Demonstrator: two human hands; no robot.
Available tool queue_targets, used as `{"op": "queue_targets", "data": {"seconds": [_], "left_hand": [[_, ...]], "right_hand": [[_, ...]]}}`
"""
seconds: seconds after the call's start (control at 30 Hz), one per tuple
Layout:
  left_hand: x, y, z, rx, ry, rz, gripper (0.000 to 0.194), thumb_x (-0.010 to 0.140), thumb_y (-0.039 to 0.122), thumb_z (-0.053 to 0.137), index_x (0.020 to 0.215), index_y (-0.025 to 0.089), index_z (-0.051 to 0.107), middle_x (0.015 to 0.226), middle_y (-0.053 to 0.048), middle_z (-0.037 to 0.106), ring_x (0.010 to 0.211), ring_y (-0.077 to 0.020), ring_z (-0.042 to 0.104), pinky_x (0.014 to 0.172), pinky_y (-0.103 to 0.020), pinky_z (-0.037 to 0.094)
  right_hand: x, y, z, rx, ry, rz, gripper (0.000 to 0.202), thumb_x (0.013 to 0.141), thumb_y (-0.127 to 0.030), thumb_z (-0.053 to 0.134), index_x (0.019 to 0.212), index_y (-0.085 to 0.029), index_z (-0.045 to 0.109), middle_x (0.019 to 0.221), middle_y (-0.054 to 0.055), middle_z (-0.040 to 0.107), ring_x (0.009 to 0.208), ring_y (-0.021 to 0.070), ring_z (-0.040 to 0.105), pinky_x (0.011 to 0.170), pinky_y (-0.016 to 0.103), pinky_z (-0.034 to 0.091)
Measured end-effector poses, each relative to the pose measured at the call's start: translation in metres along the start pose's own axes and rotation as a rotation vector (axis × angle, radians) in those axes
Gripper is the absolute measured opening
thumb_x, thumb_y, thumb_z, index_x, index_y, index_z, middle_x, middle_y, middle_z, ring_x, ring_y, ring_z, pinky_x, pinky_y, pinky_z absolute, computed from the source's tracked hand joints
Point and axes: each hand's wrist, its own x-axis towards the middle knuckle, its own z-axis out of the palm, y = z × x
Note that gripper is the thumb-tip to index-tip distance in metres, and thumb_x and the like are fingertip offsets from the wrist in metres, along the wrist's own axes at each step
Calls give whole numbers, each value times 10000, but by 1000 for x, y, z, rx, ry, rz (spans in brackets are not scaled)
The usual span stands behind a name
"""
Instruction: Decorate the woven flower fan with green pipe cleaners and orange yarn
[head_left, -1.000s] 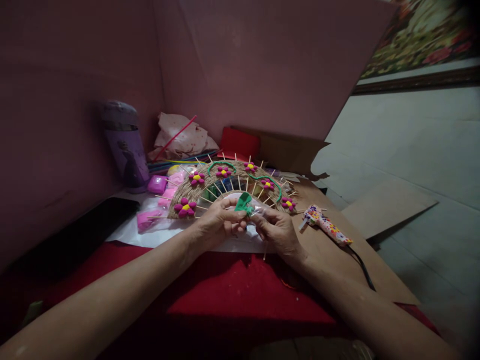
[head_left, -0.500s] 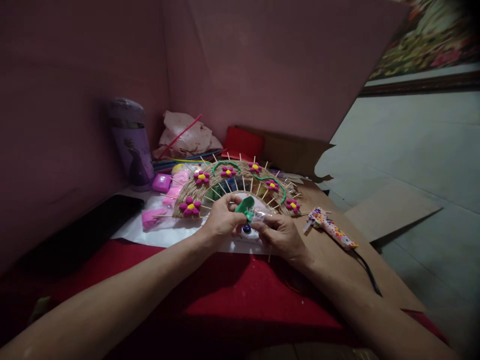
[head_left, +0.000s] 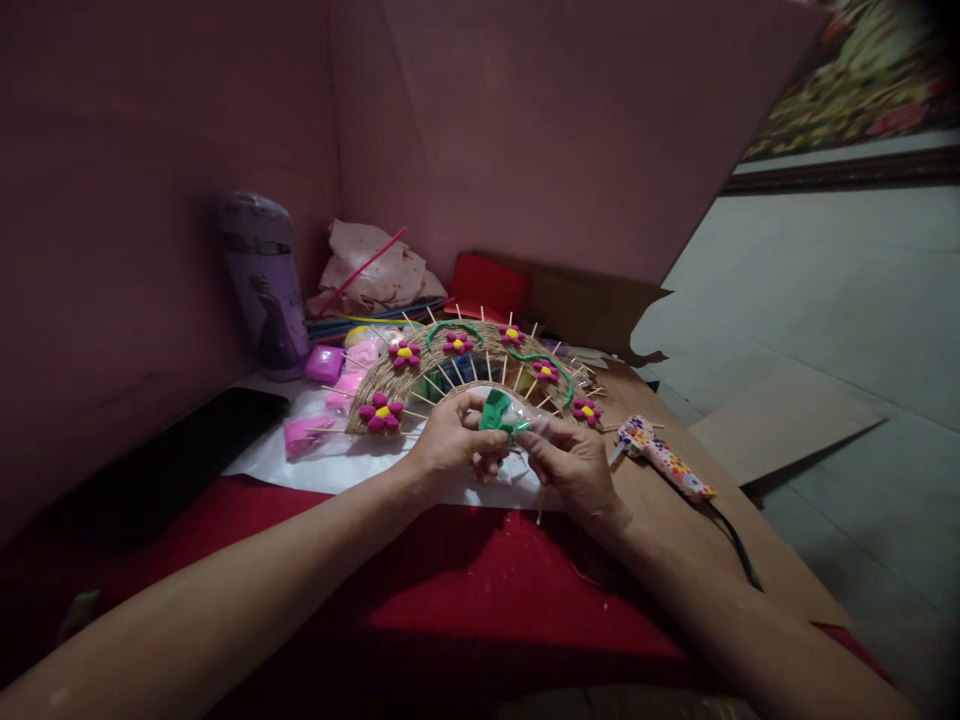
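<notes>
Between my two hands is a small clear plastic bag [head_left: 520, 413] with green modelling clay [head_left: 496, 414] in it. My left hand [head_left: 453, 438] pinches the green end, fingers closed. The clear end of the bag is gripped by the thumb and fingers of my right hand [head_left: 571, 462]. Just behind them lies a half-round, twine-wrapped piece [head_left: 363, 391] with thin sticks poking out along both its edges. It bears magenta flowers [head_left: 380, 412] with yellow centres and curling green strands [head_left: 564, 380]. My hands partly hide its inner edge.
Packets of pink clay [head_left: 307, 434] lie on white paper at the left, near a purple tumbler [head_left: 264, 290] and a black flat object [head_left: 187, 440]. A flower-patterned glue gun [head_left: 666, 458] with a black cord rests on cardboard [head_left: 750, 545] at the right. Red cloth [head_left: 450, 580] covers the front.
The green clay, sticking up as a flap before, now sits lower and bunched inside the bag. A dark blue round thing below my fingers is no longer seen. My hands stay nearly in place.
</notes>
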Motion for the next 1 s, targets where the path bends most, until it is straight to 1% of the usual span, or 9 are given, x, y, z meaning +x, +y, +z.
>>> {"op": "queue_targets", "data": {"seconds": [0.1,0.2,0.27,0.33,0.5,0.7,0.8,0.9,1.0], "left_hand": [[1,1,-2,-41,43,-33,359,588,153,721,855,154,480,546,0,619,358,-107,523,331,-202,404],[2,1,-4,-64,60,-51,337,590,127,709,830,149,473,535,-6,615,350,-103,513,328,-198,396],[2,0,-5,-65,69,-57,306,604,121,690,831,140,485,536,-10,614,343,-95,502,328,-196,392],[2,-1,-5,-60,75,-55,298,613,129,684,852,130,507,552,-12,616,359,-98,514,340,-201,405],[2,-1,-4,-71,43,-24,364,581,107,701,912,108,552,616,-10,623,415,-98,543,386,-213,442],[3,1,-2,-192,10,-75,428,531,33,696,927,103,553,606,0,612,432,-95,550,414,-198,430],[3,1,-3,-184,1,-81,469,525,36,700,965,111,553,627,-2,622,425,-92,545,411,-200,424],[2,0,-4,-145,11,-52,519,511,40,702,999,122,545,638,9,623,398,-86,528,384,-197,407],[2,-2,-4,-97,28,-38,495,509,51,696,973,116,535,569,25,605,367,-86,507,357,-190,393]], "right_hand": [[1,3,0,41,34,-13,349,757,-373,652,516,-155,527,425,-56,437,374,47,341,383,200,256],[2,2,0,40,66,-13,278,760,-360,646,590,-154,569,429,-65,431,375,49,342,384,199,255],[2,0,1,29,66,3,240,753,-359,649,647,-152,593,424,-70,432,369,52,346,381,198,261],[2,-2,2,18,38,29,242,742,-368,653,657,-150,595,417,-69,442,361,55,359,376,198,271],[1,-4,3,24,-30,76,249,727,-383,657,669,-149,596,414,-65,457,345,57,373,360,194,277],[2,-2,1,12,8,60,230,726,-370,659,712,-148,603,408,-72,455,343,57,369,364,192,275],[2,-1,1,3,-30,45,259,743,-381,646,636,-155,582,408,-64,457,349,56,370,372,193,276],[0,-3,3,-47,-91,20,341,746,-389,646,520,-159,535,404,-46,473,370,58,383,389,196,288],[-2,-7,4,-98,-93,3,367,731,-384,662,478,-161,519,405,-36,483,383,62,390,397,198,295]]}}
